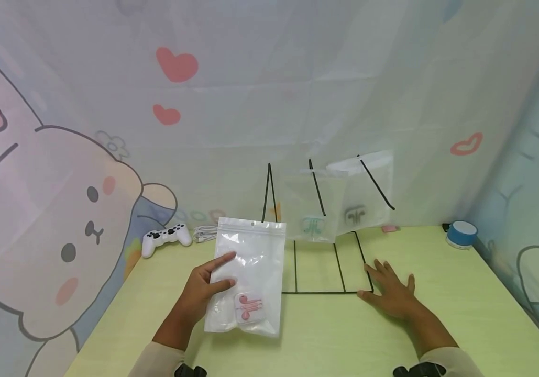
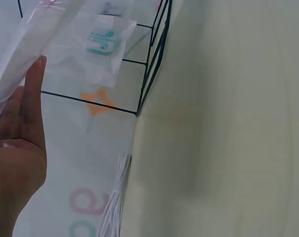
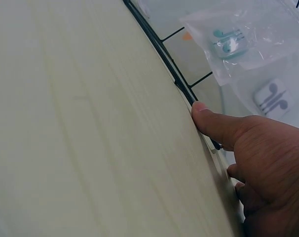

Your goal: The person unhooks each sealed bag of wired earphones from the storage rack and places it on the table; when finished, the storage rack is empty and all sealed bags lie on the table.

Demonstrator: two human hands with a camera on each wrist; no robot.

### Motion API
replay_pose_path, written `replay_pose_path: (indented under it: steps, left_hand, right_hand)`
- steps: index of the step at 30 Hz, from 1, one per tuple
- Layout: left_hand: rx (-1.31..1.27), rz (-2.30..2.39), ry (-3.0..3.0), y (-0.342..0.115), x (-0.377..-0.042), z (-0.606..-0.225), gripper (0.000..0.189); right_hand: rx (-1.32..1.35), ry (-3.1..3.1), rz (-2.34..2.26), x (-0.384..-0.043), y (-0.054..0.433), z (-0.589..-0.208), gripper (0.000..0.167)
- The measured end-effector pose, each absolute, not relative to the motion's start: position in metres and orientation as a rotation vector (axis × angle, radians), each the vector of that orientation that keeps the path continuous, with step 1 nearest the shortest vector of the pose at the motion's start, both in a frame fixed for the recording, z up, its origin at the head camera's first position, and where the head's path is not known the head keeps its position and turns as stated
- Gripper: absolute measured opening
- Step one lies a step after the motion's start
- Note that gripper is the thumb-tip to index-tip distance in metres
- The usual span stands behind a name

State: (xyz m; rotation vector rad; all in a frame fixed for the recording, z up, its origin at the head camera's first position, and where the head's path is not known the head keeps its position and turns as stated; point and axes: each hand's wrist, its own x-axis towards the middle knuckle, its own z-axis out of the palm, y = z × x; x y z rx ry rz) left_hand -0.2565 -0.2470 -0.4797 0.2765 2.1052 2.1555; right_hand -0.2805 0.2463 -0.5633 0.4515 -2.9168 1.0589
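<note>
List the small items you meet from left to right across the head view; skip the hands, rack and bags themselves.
Controller → cable → pink earphones → green earphones → grey earphones → small pink item → blue-and-white cylinder.

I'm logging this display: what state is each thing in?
Pink-earphone bag: held in left hand; whether hooked, unclear
Teal-earphone bag: hanging, middle hook
Grey-earphone bag: hanging, right hook, tilted
Right hand: touching wire rack
Wire rack: standing on table
White game controller: lying untouched
White cable: bundled
Blue-and-white cylinder: upright
</note>
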Motion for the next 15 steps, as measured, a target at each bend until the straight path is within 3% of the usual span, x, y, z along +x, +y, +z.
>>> replay_pose_path:
  steps: [15]
  left_hand:
    - [0.011,2.086,2.106,-0.268,-0.297,-0.498,0.068]
  right_hand:
    - [0.423,-2.959,1.016,-0.278,0.242,-0.557,0.086]
